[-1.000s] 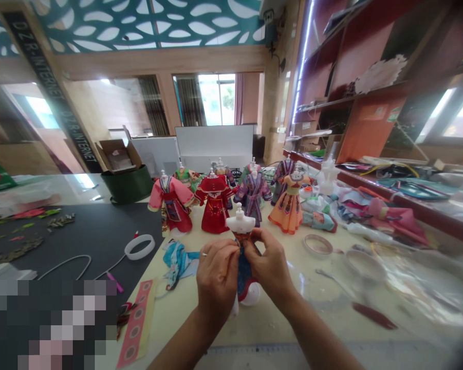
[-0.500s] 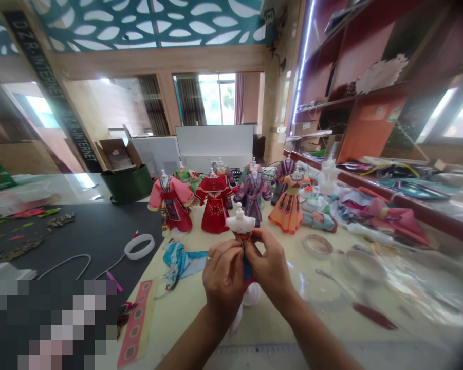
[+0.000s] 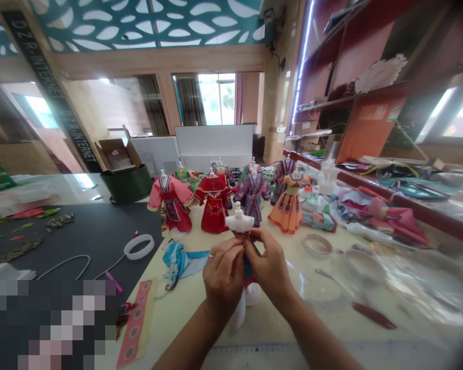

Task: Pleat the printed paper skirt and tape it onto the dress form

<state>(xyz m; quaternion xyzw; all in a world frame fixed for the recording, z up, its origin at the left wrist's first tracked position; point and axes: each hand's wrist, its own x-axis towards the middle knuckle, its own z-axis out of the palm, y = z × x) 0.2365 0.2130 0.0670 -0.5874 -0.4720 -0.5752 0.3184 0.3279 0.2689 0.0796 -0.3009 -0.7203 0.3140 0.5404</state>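
Note:
A small white doll mannequin (image 3: pixel 239 222), bare at the shoulders, stands upright between my hands. Around its lower body is a dark blue doll skirt (image 3: pixel 248 271) with a reddish-brown waistband and a red hem. My left hand (image 3: pixel 223 272) is closed, its bent fingers pinching the skirt at the waist. From the other side my right hand (image 3: pixel 270 261) pinches the same waistband, thumb and fingertips close to the left ones. The fingers partly hide the skirt's front. Below it show the mannequin's white legs and round base (image 3: pixel 252 294).
Behind stand several dressed mannequins, among them a red dress (image 3: pixel 214 208) and an orange dress (image 3: pixel 287 208). Blue patterned cloth (image 3: pixel 179 262) lies to the left beside a pink strip (image 3: pixel 136 321). To the right are a tape roll (image 3: pixel 318 245) and a dark-red-handled tool (image 3: pixel 373 315).
The mannequin has shifted very slightly left, and its base shows a little more below the skirt. Both hands keep their pinch at the waistband.

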